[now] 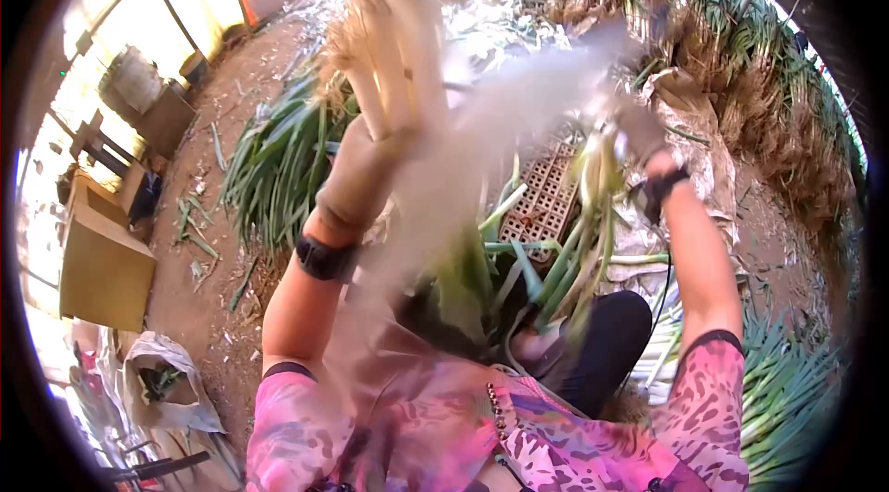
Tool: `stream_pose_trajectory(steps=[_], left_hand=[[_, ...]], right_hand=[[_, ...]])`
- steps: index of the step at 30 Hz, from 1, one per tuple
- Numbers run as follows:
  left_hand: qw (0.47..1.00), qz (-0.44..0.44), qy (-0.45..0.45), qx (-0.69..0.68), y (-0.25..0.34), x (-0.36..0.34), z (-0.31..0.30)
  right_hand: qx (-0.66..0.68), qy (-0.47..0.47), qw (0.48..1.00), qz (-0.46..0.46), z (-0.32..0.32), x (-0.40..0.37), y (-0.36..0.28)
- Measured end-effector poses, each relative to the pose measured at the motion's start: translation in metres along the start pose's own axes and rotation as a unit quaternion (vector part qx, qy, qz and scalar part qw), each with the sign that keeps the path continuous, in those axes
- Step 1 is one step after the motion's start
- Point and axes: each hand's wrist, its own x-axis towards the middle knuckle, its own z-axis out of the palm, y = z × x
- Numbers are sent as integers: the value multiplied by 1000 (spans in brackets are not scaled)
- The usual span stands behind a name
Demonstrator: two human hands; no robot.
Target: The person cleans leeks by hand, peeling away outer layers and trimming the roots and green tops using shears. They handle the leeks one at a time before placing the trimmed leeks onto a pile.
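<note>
Long leeks or green onions (394, 52) with pale stalks and brown roots rise from my left hand (361, 168), which is gloved and wrapped round them. My right hand (637, 126), gloved too and smeared by motion, is raised beside a blurred pale streak; what it holds, if anything, cannot be made out. Yellowish-green leaves (600, 172) hang just left of it. Between my hands and below them lies a brown perforated crate (542, 191), partly covered by loose green stalks (556, 274).
Green-leaved bundles (287, 154) lie on the soil at the left. A long heap of rooted bundles (741, 66) curves along the right. More leaves (787, 390) lie at lower right. A cardboard box (106, 256) and an open sack (171, 381) stand far left.
</note>
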Motion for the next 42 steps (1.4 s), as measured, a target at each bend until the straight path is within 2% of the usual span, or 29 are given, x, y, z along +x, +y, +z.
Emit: stream_pose_trajectory(steps=[1,2,3,5,7,8,9,10,11,12,13,14,16,17,19,21,23,25,27,28,30,32,34,36,38,39,40,41,42], left_hand=[[999,39,6,-16,21,-4,8],[999,49,-4,-17,41,-4,11],[998,60,-15,-17,62,-4,14],[998,49,-34,-29,93,-4,22],[997,11,-52,-52,119,4,33],[992,-10,-84,-93,110,13,31],[996,4,-87,-30,97,20,26],[980,95,-80,156,86,17,36],[984,96,-51,140,78,6,52],[987,98,-23,124,69,-4,69],[995,8,26,-93,63,-13,79],[985,-12,9,-171,51,-12,73],[999,36,14,6,39,-29,78],[999,23,20,-27,38,-35,80],[989,127,18,70,33,-38,88],[989,145,17,24,23,-36,93],[984,72,13,-161,11,-31,96],[983,154,-5,102,5,-31,91],[998,2,-53,-39,-18,-24,84],[994,-45,-87,-48,-4,-36,93],[991,-105,-89,-3,-6,-43,90],[988,-116,-88,57,-16,-48,85],[986,-86,-112,85,-30,-47,81],[984,-78,-126,102,-40,-51,78],[979,-135,-146,31,-30,-62,86],[974,-165,-154,-3,-27,-65,88],[982,-126,-138,21,-35,-66,87],[982,-140,-126,21,-42,-66,84],[982,-153,-113,21,-48,-65,80]], right_hand=[[93,86,986,108,-49,11,-40],[-29,193,978,74,-67,29,-50],[-149,297,942,41,-82,38,-58],[63,215,971,-81,-95,18,-101],[236,63,945,-216,-71,-27,-141],[324,-39,907,-268,-50,-53,-158],[411,-142,850,-298,-28,-77,-173],[486,-223,789,-304,-5,-97,-182],[540,-254,748,-291,15,-114,-187],[578,-254,729,-264,29,-129,-190],[614,-228,719,-232,40,-140,-185],[639,-201,716,-197,45,-153,-180],[684,-145,703,-128,54,-173,-169],[705,-141,687,-107,58,-179,-164],[742,-133,654,-67,64,-184,-153],[697,-114,704,-73,74,-183,-148],[638,-70,760,-101,73,-187,-155],[566,6,817,-108,69,-194,-164],[490,89,858,-130,68,-201,-170],[460,70,879,-108,73,-201,-167],[447,88,876,-157,81,-209,-165],[340,48,916,-206,85,-214,-156],[170,-36,958,-229,83,-215,-138],[72,-92,970,-215,69,-217,-130],[38,-130,974,-179,61,-217,-120],[39,-81,974,-206,60,-216,-114],[40,-31,971,-232,58,-216,-108],[40,19,965,-259,51,-214,-107],[105,88,950,-281,32,-207,-101]])
